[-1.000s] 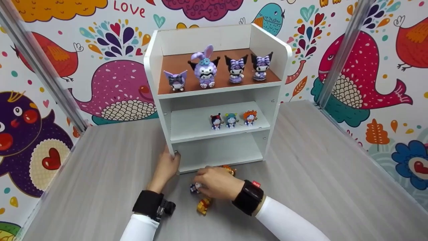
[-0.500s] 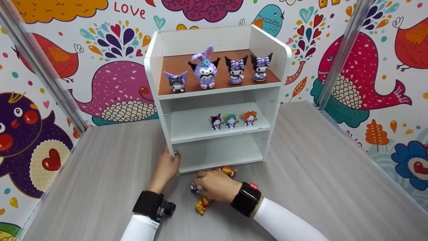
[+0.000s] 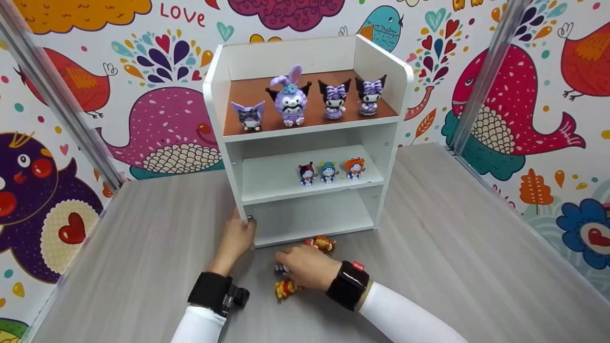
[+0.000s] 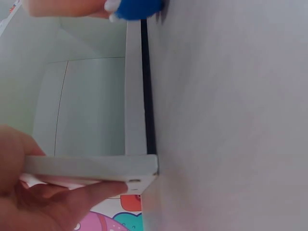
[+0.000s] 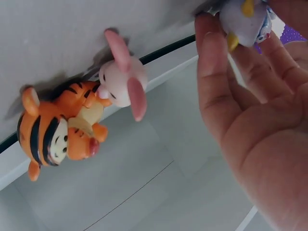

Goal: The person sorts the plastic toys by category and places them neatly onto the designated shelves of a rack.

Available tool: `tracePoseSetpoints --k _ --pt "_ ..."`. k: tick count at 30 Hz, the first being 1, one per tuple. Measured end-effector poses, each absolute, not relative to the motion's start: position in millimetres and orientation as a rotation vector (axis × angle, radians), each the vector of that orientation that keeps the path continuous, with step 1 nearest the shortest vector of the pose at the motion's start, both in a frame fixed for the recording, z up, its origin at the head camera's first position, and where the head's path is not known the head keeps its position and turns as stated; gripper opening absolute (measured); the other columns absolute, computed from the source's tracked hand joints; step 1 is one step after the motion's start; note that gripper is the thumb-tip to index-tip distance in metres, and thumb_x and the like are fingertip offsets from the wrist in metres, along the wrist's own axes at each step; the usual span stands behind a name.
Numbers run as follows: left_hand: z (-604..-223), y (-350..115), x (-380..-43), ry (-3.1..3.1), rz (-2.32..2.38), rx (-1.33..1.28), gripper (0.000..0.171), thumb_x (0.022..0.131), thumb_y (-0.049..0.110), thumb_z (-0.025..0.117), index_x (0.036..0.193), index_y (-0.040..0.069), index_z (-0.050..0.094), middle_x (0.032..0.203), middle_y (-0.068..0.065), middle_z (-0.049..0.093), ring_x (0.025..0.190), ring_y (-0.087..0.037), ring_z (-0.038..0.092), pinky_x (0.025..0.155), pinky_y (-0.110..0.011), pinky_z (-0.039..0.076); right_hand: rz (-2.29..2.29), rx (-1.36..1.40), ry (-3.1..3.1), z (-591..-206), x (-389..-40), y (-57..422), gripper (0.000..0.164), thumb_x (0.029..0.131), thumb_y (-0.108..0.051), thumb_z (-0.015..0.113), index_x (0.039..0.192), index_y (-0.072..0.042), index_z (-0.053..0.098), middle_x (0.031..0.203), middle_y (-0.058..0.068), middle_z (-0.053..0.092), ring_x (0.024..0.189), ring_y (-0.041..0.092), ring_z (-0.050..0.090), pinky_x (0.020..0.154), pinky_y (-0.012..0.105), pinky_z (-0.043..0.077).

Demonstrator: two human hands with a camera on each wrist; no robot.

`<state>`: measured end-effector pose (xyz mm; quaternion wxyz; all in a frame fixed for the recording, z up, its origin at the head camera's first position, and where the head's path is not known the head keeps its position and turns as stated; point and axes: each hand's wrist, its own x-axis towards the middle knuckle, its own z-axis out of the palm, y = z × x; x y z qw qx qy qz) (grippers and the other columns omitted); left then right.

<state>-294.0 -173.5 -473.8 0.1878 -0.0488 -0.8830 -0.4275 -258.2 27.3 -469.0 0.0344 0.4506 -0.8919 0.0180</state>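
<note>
My left hand grips the lower left side panel of the white shelf unit, fingers on the outer face. In front of the bottom shelf, my right hand pinches a small figurine with a pale lavender hood and yellow knobs. A blue part of it shows at the top of the left wrist view; in the head view my hand mostly covers it. Just below lies a yellow bear figurine in a red top. An orange striped tiger figurine and a pink piglet figurine are beyond my right hand.
The shelf unit stands on a grey wood-grain table. Its top board carries several purple figurines. Three hooded figurines stand on the middle shelf. Patterned walls enclose the table behind and at both sides.
My right hand has shifted slightly down and stays around the hooded figurine. The yellow bear figurine has slid a little left and turned. My left hand keeps its place on the panel.
</note>
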Motion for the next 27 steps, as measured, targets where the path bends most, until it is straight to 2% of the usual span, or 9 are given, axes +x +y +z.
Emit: tracePoseSetpoints --k 5,12,18,21,24,27 --pt "-473 -174 -294 -2.491 -1.219 -0.135 0.046 0.093 0.001 0.052 0.135 -0.015 0.042 0.067 -0.022 0.066 0.055 -0.018 0.052 0.050 -0.033 0.042 0.164 1.400 -2.768 -464 -257 27 0.024 0.092 -0.013 0.069 0.115 -0.014 0.065 0.110 0.002 0.068 0.092 0.014 0.069 0.076 0.027 0.057" --pt "-474 -174 -294 -2.487 -1.201 -0.142 0.048 0.091 0.000 0.052 0.136 -0.014 0.042 0.064 -0.020 0.064 0.056 -0.018 0.050 0.052 -0.035 0.042 0.625 1.466 -2.703 -450 -259 34 0.021 0.089 -0.004 0.071 0.107 -0.013 0.069 0.109 0.003 0.065 0.094 0.011 0.065 0.079 0.018 0.053" --pt "-474 -174 -296 -2.484 -1.177 -0.148 0.050 0.091 0.001 0.053 0.137 -0.013 0.041 0.062 -0.018 0.064 0.056 -0.018 0.050 0.052 -0.037 0.044 0.915 1.445 -2.620 -437 -261 41 0.020 0.086 -0.003 0.071 0.105 -0.010 0.074 0.100 0.003 0.063 0.080 0.004 0.054 0.067 0.011 0.047" --pt "-474 -175 -295 -2.490 -1.194 -0.152 0.050 0.091 0.001 0.052 0.138 -0.013 0.040 0.059 -0.012 0.061 0.055 -0.017 0.049 0.051 -0.035 0.044 0.961 1.427 -2.580 -431 -261 45 0.019 0.088 -0.007 0.070 0.106 -0.009 0.076 0.097 0.004 0.061 0.076 0.003 0.050 0.063 0.011 0.044" --pt "-474 -175 -295 -2.495 -1.213 -0.149 0.052 0.092 0.002 0.052 0.140 -0.013 0.038 0.057 -0.005 0.055 0.053 -0.015 0.047 0.050 -0.033 0.041 0.971 1.421 -2.514 -425 -262 48 0.020 0.090 -0.007 0.070 0.108 -0.008 0.077 0.099 0.006 0.062 0.079 0.006 0.055 0.067 0.012 0.047" --pt "-473 -175 -293 -2.497 -1.200 -0.158 0.052 0.092 0.001 0.051 0.141 -0.013 0.038 0.062 -0.013 0.061 0.055 -0.017 0.051 0.051 -0.034 0.043 0.982 1.420 -2.447 -419 -263 52 0.026 0.091 -0.006 0.070 0.116 -0.007 0.073 0.106 0.007 0.067 0.088 0.012 0.064 0.075 0.014 0.052"
